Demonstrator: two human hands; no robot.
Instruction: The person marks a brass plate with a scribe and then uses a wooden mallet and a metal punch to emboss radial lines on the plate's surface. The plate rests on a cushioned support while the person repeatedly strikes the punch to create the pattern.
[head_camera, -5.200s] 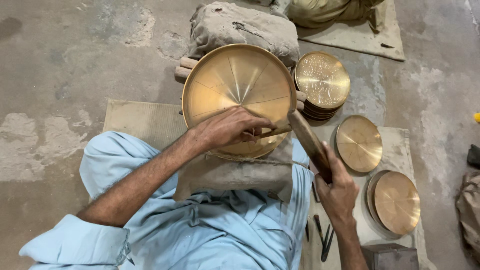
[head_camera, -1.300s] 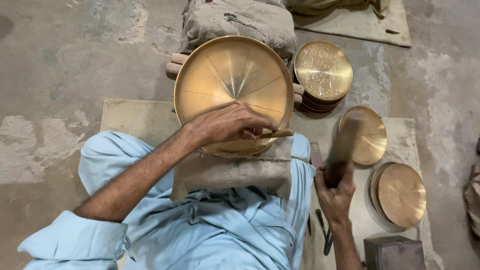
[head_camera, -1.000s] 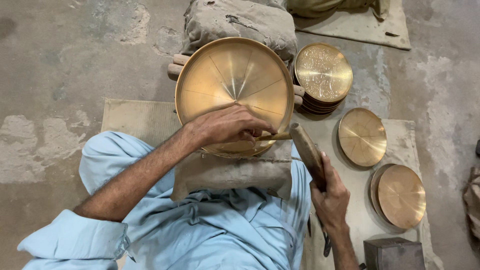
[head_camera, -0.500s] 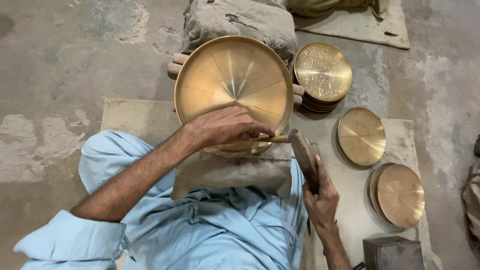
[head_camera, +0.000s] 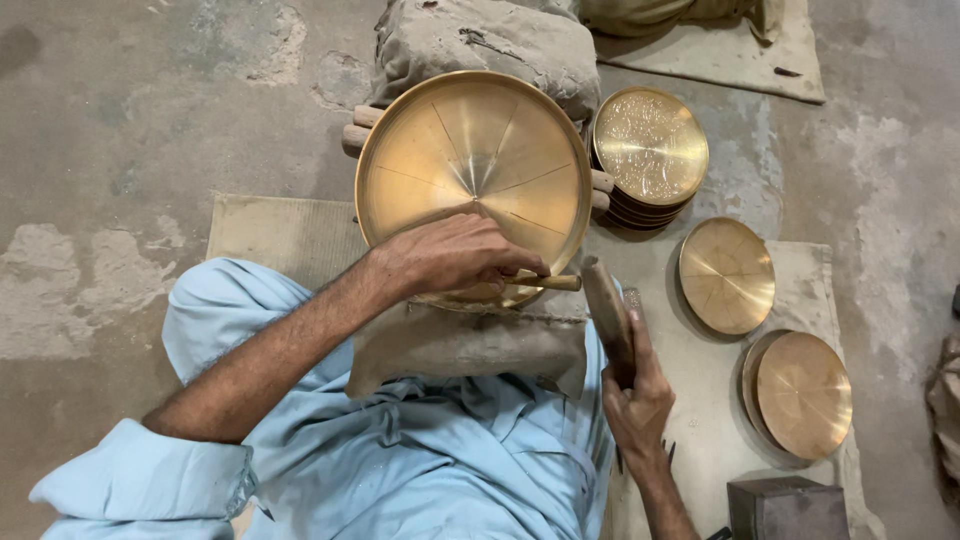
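Item: large brass tray (head_camera: 470, 170), round, shallow, scored with radial lines from centre to rim. It is propped tilted on wooden rods (head_camera: 362, 128) and a padded sack (head_camera: 480, 40), its lower edge over a cloth pad (head_camera: 460, 345) on the lap.

Left hand (head_camera: 450, 258): clenched around a thin punch (head_camera: 545, 282), fingers resting on the tray's lower rim. The punch lies nearly level, its free end pointing right, clear of the fingers.

Right hand (head_camera: 635, 400): closed around the handle of a wooden mallet (head_camera: 608, 315), held upright just right of the punch's end, near but not touching it.

Step in hand, as judged: marking or chasing along the lower rim, the punch set and the mallet poised between blows. The next move would call for a short, square blow on the punch's end, with the left hand kept firm so the tip does not skate across the polished face.

Nearby stock:
- stack of patterned brass dishes (head_camera: 650, 148), just right of the tray.
- single scored brass dish (head_camera: 727, 275) on the mat (head_camera: 700, 400).
- further brass dishes (head_camera: 803, 395), stacked, lower right.
- dark metal block (head_camera: 785, 508), bottom edge.

Floor: bare concrete (head_camera: 150, 120).
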